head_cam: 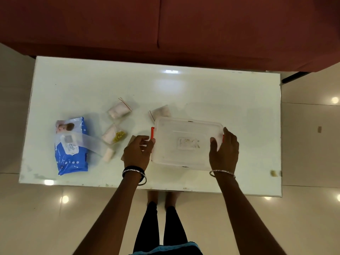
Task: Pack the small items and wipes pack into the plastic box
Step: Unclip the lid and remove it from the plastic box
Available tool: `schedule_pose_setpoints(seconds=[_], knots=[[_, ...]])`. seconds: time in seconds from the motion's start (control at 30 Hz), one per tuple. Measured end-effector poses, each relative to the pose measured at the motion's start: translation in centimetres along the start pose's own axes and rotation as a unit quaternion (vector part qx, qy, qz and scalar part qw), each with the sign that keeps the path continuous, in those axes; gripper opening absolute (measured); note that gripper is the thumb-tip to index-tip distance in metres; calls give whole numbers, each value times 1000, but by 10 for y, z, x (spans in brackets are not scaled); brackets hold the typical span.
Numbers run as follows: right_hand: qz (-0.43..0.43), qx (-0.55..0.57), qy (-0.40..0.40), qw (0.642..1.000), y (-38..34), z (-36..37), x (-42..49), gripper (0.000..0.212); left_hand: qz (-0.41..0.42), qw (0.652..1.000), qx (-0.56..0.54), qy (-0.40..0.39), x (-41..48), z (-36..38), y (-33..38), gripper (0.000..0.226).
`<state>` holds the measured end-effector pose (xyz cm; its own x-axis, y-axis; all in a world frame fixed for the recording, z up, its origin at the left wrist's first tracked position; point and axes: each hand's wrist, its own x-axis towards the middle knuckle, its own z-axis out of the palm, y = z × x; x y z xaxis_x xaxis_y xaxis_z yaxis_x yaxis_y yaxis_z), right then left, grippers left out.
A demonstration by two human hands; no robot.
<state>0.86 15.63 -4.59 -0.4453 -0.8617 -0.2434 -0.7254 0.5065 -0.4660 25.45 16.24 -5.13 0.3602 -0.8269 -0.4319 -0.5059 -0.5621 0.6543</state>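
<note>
A clear plastic box (185, 144) with its lid on and orange side clips lies on the white table (202, 92). My left hand (138, 153) grips its left end by the orange clip (152, 133). My right hand (224, 150) holds its right end. A blue wipes pack (71, 146) lies at the left. Between it and the box are small zip bags: one (119, 110) further back, one (112, 135) with yellow contents, a small white item (108, 155), and a bag (161, 112) just behind the box.
A dark red sofa (165, 24) runs along the table's far edge. Glossy floor tiles (311, 162) surround the table. A small yellowish scrap (274, 173) lies at the table's near right corner. My legs (161, 227) stand at the near edge.
</note>
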Motion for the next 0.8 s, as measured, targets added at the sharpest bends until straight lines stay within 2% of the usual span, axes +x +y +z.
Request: schedule_pose_setpoints(seconds=[0.1, 0.23, 0.43, 0.5, 0.6, 0.67, 0.73, 0.8], knots=[[8, 8, 12, 1000, -4, 9, -20, 56, -8, 1000, -1, -13, 8, 3, 3, 33], [22, 70, 24, 997, 8, 17, -23, 62, 3, 1000, 22, -5, 14, 6, 5, 27], [5, 115, 24, 993, 24, 27, -16, 72, 58, 991, 111, 50, 15, 15, 0, 28], [12, 119, 29, 992, 24, 32, -16, 73, 32, 991, 113, 65, 17, 16, -3, 25], [14, 117, 27, 993, 25, 33, -16, 72, -32, 997, 65, 25, 22, 16, -12, 25], [6, 116, 25, 993, 25, 32, -16, 72, -37, 997, 71, 22, 20, 16, -13, 26], [7, 119, 21, 993, 25, 31, -15, 72, -10, 995, 86, 40, 13, 19, -9, 34], [15, 140, 18, 990, 25, 30, -15, 72, 36, 997, 68, -2, -1, 24, -8, 52]])
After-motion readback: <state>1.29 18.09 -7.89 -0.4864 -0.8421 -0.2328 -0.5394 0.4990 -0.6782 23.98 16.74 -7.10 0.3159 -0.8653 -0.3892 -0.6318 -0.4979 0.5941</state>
